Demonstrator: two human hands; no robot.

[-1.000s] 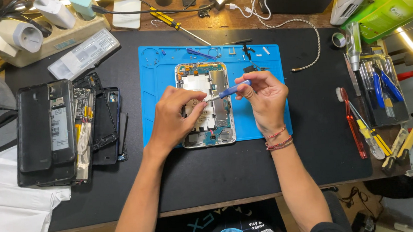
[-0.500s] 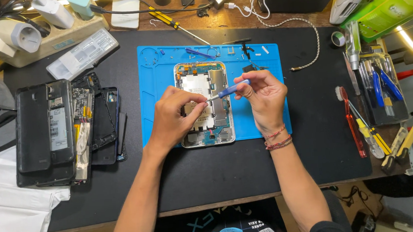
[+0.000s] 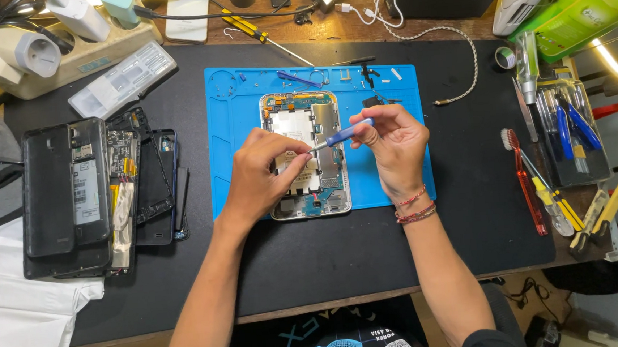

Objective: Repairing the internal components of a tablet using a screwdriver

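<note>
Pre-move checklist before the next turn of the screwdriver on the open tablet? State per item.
1. Right hand grips blue screwdriver: ok.
2. Left hand fingers steady the tip: ok.
3. Tip seated in a screw head: cannot tell, fingers hide it.
4. Open tablet lies flat on blue mat: ok.
5. Loose small parts at the mat's top edge sit apart from both hands: ok.
6. Stack of opened phones is off the mat: ok.

Right hand (image 3: 392, 142) grips blue screwdriver (image 3: 342, 134); left hand (image 3: 264, 171) steadies opened tablet (image 3: 306, 154) on blue mat (image 3: 241, 135).
</note>
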